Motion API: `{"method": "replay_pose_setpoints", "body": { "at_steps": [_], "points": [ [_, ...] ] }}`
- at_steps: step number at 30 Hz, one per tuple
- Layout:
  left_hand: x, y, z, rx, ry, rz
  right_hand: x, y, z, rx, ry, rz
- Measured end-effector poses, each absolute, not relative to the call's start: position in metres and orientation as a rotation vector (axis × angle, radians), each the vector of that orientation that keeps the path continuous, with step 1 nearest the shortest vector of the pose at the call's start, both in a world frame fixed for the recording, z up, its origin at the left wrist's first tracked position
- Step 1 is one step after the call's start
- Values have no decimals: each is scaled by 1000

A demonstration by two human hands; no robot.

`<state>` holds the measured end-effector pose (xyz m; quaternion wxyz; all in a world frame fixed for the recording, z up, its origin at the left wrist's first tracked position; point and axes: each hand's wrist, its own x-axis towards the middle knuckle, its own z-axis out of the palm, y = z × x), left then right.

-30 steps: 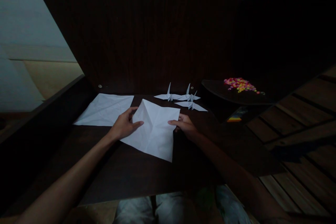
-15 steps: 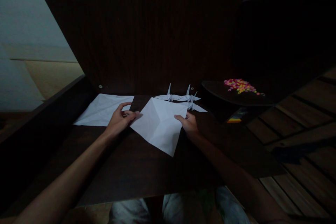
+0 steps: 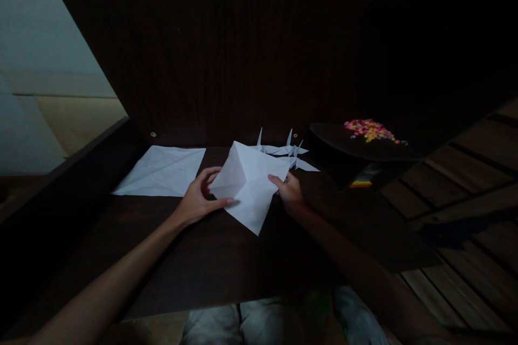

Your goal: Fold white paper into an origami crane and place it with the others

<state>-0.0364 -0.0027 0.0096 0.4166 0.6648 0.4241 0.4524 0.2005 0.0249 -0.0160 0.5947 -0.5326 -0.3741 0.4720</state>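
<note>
A creased white sheet of paper (image 3: 259, 183) is held up between my two hands, its left part bent along a fold line. My left hand (image 3: 204, 194) grips the left corner, thumb in front and fingers curled behind the paper. My right hand (image 3: 289, 190) pinches the right edge, thumb on the front face; its other fingers are mostly hidden. Just behind the sheet stand several folded white paper cranes (image 3: 297, 160), partly covered by it. More white paper (image 3: 165, 170) lies flat to the left, near my left hand.
Dark wooden desktop (image 3: 194, 264) lies under everything, with an upright back panel (image 3: 218, 54) and a raised left side board (image 3: 73, 164). On a curved shelf (image 3: 335, 137) at the right sits a pile of small pink and yellow pieces (image 3: 370, 130). Below it is a rainbow-striped item (image 3: 361, 183).
My left hand has shifted right and wrapped further around the paper's left corner, its thumb now over the front. The sheet's left part has bent inward. My right hand keeps its pinch.
</note>
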Motion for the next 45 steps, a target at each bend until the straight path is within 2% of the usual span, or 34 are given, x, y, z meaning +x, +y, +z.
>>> {"method": "replay_pose_setpoints", "body": {
  "at_steps": [6, 15, 28, 34, 41, 45],
  "points": [
    [-40, -4, -1, 2190, 1139, 818, 200, 22, -17, -1264, -1049, 1150],
    [-42, -1, -6, 2544, 1104, 739, 207, 15, -16, -1229, -1431, 1281],
    [-42, 1, -7, 2625, 969, 654, 206, 12, -18, -1464, -1785, 875],
    [-41, -2, -1, 2630, 915, 533, 204, 10, -18, -1455, -1849, 841],
    [-45, -11, 15, 2599, 886, 230, 204, 6, -18, -1591, -1805, 825],
    [-44, -10, 14, 2581, 1038, 170, 203, 5, -10, -1407, -1942, 832]
  ]
}}
